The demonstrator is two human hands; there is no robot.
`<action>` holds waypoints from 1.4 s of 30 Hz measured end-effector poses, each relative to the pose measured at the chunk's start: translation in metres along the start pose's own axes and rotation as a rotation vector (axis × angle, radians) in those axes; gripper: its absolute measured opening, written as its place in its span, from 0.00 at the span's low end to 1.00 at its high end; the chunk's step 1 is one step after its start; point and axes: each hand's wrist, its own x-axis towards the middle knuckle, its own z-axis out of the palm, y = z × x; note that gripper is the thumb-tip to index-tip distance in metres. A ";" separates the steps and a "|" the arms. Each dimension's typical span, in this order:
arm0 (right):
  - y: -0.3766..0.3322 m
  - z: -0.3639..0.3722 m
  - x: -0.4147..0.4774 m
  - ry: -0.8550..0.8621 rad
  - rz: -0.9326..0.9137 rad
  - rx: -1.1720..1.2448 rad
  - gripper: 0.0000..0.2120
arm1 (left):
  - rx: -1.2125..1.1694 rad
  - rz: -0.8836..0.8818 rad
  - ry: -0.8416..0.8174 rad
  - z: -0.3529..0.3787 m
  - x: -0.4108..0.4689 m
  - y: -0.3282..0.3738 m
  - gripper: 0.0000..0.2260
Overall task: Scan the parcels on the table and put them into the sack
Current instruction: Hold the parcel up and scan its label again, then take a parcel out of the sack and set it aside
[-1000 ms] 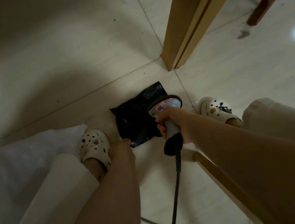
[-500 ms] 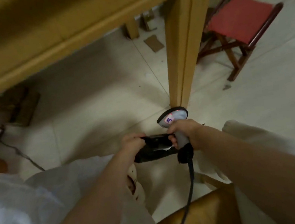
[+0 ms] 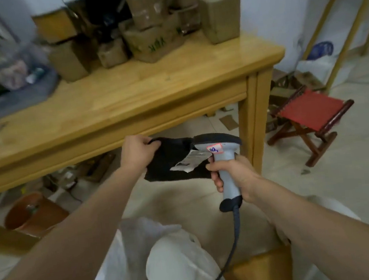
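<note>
The left hand has its fingers curled tight round the upper left edge of a black parcel and holds it in the air in front of the table's near edge. The right hand has its fingers wrapped round the grip of a scanner, whose head sits just right of the parcel, close by the white label on its face. Whether a finger presses the trigger cannot be told. This parcel looks to be at the scanning step: it is held up to the scanner and not yet in the sack, whose white cloth lies below both sets of fingers, beside the person's knee, its mouth not clearly shown. Much is left to do: a heap of brown parcels stands on the table well beyond the fingers, toward the wall, with blurred soft packets far to their left. How many parcels are already in the sack cannot be seen. The scanner's cable hangs from below the right fingers down across the lap, near the sack, and could snag on the drop. A red stool stands off to the right of the right fingers, and a brown bucket sits under the table, lower left of the left fingers. Neither seems to be in the way.
</note>
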 end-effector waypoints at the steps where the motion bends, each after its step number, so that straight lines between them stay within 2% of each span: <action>1: -0.006 0.012 -0.006 0.000 -0.047 -0.015 0.04 | -0.017 0.000 0.009 -0.020 0.004 0.002 0.08; 5: -0.022 0.062 -0.025 -0.003 -0.183 -0.108 0.06 | -0.057 0.012 0.110 -0.095 0.010 0.011 0.08; 10: -0.035 0.121 -0.040 -0.099 -0.304 -0.164 0.06 | -0.054 0.080 0.278 -0.174 0.006 0.011 0.10; 17: -0.051 0.182 -0.060 -0.287 -0.273 0.065 0.06 | -0.044 0.095 0.435 -0.247 -0.004 -0.004 0.08; 25: -0.062 0.213 -0.068 -0.358 -0.256 0.051 0.06 | -0.052 -0.019 0.582 -0.288 -0.030 -0.013 0.09; 35: -0.058 0.230 -0.077 -0.512 -0.244 -0.056 0.08 | 0.000 -0.139 0.632 -0.310 -0.068 -0.033 0.10; 42: -0.050 0.242 -0.087 -0.538 -0.227 -0.055 0.09 | 0.037 -0.173 0.643 -0.321 -0.087 -0.055 0.08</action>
